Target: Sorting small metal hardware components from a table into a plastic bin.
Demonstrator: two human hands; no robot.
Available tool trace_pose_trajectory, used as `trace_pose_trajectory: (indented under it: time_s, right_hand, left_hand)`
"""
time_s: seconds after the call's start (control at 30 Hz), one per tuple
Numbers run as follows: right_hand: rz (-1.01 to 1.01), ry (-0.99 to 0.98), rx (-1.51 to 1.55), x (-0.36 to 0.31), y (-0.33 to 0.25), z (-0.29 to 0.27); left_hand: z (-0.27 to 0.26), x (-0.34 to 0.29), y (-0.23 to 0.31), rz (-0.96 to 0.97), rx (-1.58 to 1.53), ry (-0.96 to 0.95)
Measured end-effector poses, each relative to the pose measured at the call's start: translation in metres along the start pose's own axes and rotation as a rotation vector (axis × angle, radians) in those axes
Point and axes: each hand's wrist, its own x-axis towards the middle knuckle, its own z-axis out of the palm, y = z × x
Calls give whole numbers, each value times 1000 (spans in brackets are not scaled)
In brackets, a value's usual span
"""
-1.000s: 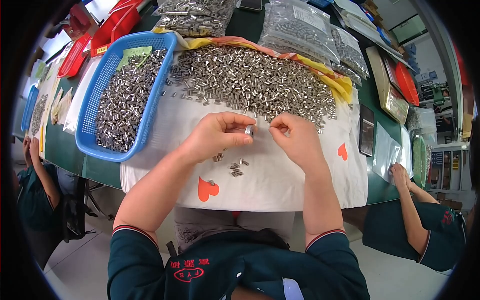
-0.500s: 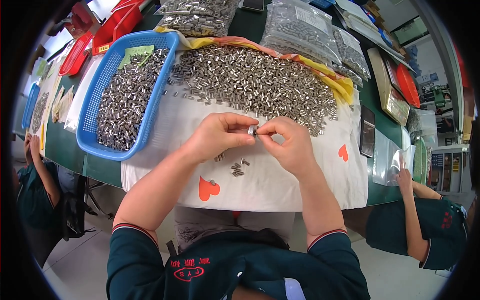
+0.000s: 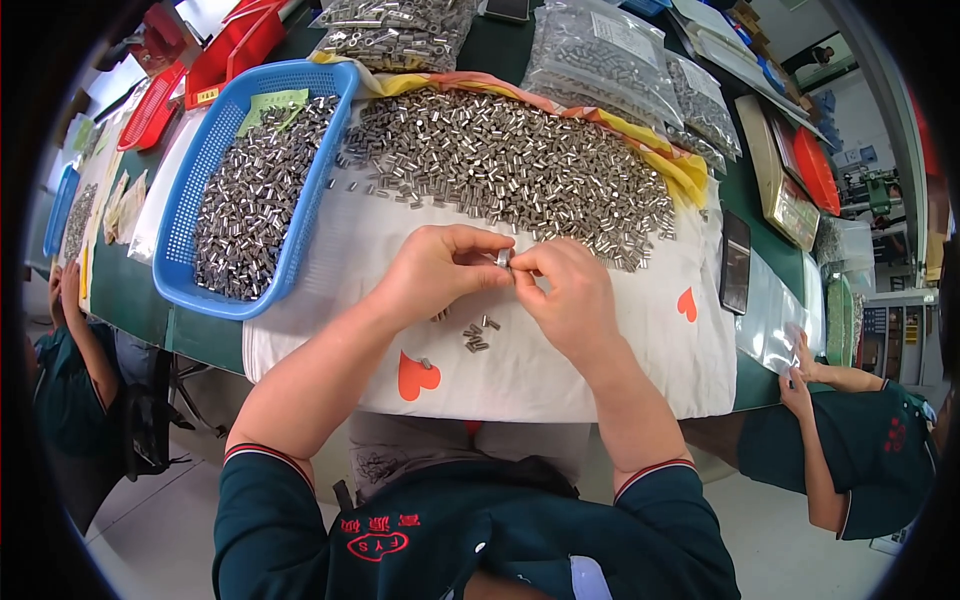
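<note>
Over the middle of the white cloth (image 3: 540,375), my left hand (image 3: 430,268) pinches a small, round, shiny metal ring (image 3: 503,258) between thumb and fingertips. My right hand (image 3: 570,297) meets it from the other side, its thumb and forefinger closed close to the ring. Whatever those right fingertips hold is too small and covered to make out. Beyond both hands spreads a wide heap of short silvery metal cylinders (image 3: 500,150). Several loose cylinders (image 3: 476,338) lie just nearer than my hands, and a single one (image 3: 423,363) rests on a red heart print.
A blue perforated basket (image 3: 172,235) of similar cylinders stands at left. Yellow-orange cloth (image 3: 680,175) edges the heap; bags of metal parts (image 3: 590,55) lie behind. A phone (image 3: 735,262) sits at right. Co-workers flank me; the right one's hands (image 3: 800,385) hold a clear plastic bag (image 3: 768,325).
My right hand has shifted slightly left and its fingers have curled more around the ring's side. The co-worker at right has brought both hands to the plastic bag and drawn it nearer.
</note>
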Motion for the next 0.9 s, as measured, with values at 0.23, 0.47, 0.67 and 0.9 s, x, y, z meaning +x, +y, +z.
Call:
trace_pose_trajectory:
  time_s: [0.23, 0.47, 0.67, 0.9]
  right_hand:
    - [42, -49, 31, 0, 0, -4]
    - [334, -85, 435, 2, 1, -11]
    - [505, -248, 605, 6, 9, -16]
    - [483, -236, 346, 11, 22, -30]
  left_hand:
    - [-1, -1, 5, -5, 78, -40]
    - [-3, -1, -3, 36, -123, -57]
    - [-1, -3, 5, 23, -187, -119]
    - [-5, -4, 6, -73, -143, -202]
